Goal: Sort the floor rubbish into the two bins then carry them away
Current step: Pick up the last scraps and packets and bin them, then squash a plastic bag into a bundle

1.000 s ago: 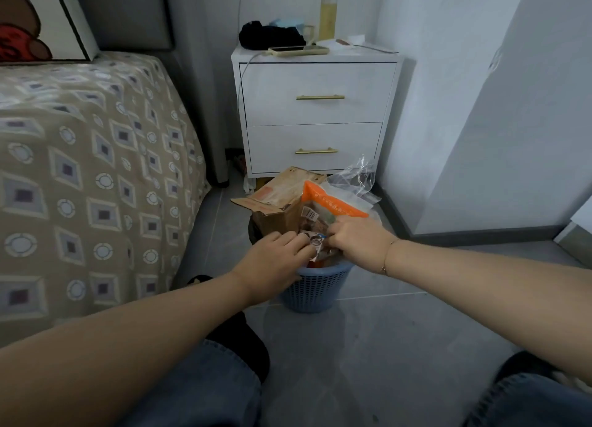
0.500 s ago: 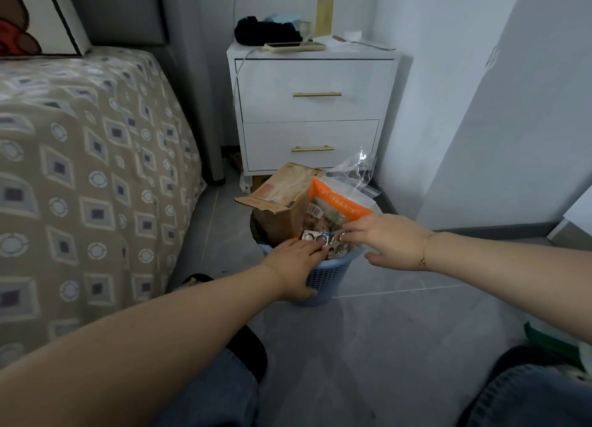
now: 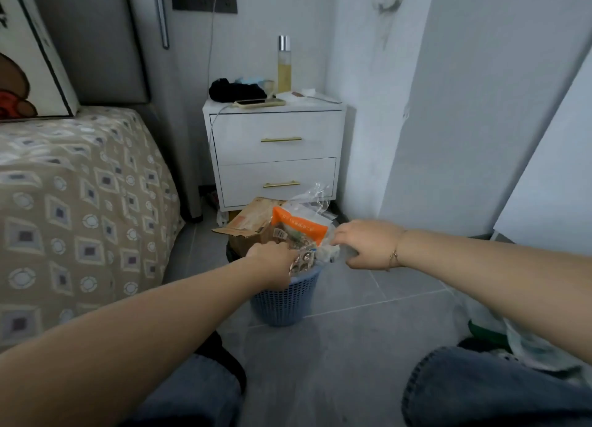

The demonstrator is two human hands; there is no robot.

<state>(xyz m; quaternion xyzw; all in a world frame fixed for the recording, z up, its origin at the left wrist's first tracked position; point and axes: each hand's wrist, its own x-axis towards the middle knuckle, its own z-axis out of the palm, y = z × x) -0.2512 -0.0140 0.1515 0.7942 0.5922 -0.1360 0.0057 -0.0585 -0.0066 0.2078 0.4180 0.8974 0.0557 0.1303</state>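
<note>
A blue mesh bin (image 3: 283,301) stands on the grey floor in front of the nightstand, stuffed above its rim. Brown cardboard (image 3: 248,223), an orange and white snack bag (image 3: 299,226) and clear plastic film (image 3: 315,195) stick out of it. My left hand (image 3: 272,263) rests on the bin's near rim, fingers closed on a silvery blister pack (image 3: 301,264). My right hand (image 3: 368,244) is at the bin's right rim, fingers curled on the pale wrapper edge there. A second bin is not visible.
A white two-drawer nightstand (image 3: 277,152) stands just behind the bin, with a phone, a bottle and dark cloth on top. The bed (image 3: 80,202) fills the left side. A white wall and cabinet are on the right. Pale and green rubbish (image 3: 499,337) lies at lower right, beside my knee.
The view has tilted up and pulled back. My right hand has slid from the middle of the bin's contents to its right rim. My left hand stays at the near rim.
</note>
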